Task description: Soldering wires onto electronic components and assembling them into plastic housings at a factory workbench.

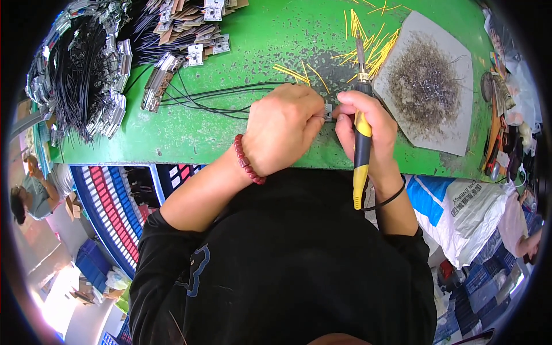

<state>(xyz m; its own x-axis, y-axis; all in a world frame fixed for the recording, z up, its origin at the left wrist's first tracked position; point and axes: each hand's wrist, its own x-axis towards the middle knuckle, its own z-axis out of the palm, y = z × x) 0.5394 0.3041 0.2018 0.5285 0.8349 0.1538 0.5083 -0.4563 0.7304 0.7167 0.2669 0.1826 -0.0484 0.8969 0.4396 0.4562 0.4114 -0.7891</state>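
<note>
While soldering iron (362, 144) is held, sack (472, 221) shows lettering.

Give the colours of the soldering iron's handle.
The handle is yellow and black, seen best in the head view.

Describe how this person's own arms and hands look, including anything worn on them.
Both the left hand and the right hand are ungloved. Forearms are bare below loose black sleeves that end near the elbows. The left wrist wears a dark red beaded bracelet; a thin black cord crosses the right forearm.
</note>
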